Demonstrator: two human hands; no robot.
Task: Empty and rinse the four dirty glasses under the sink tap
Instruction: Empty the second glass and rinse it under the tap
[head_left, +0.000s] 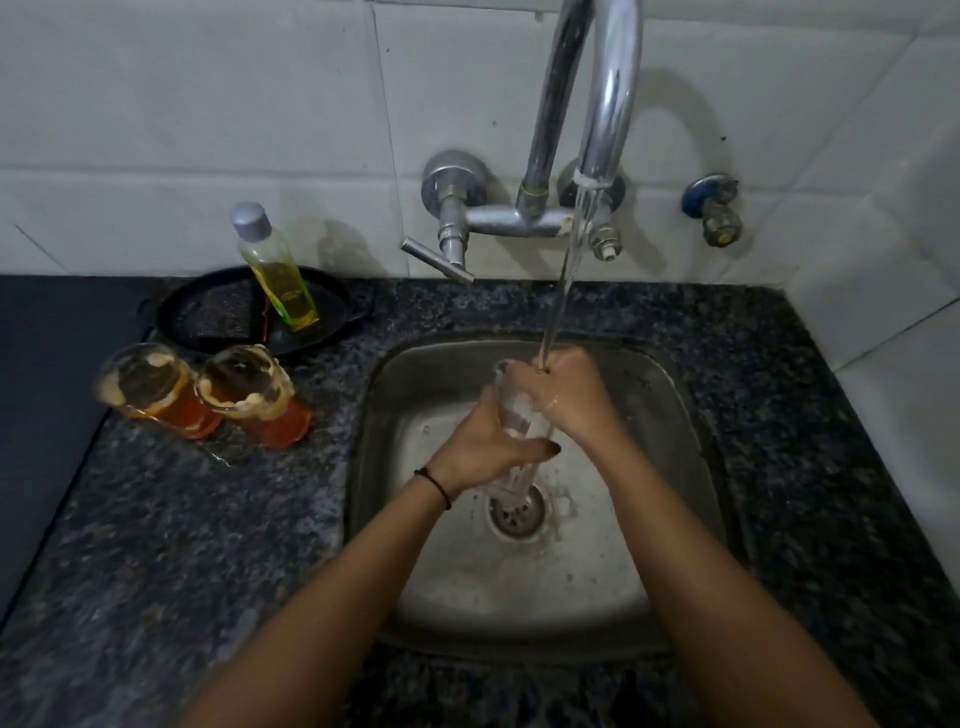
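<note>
A tall clear glass stands upright over the steel sink, above the drain. My left hand grips its lower body from the left. My right hand is closed over its rim, with fingers inside the mouth. Water runs from the chrome tap onto my right hand and into the glass. Two dirty glasses stand on the counter to the left of the sink, one beside the other, each with orange liquid and foam.
A black pan sits behind the dirty glasses, with a bottle of yellow liquid in it. The tap's lever handle sticks out over the back rim. A blue-capped valve is on the tiled wall. Dark granite counter surrounds the sink.
</note>
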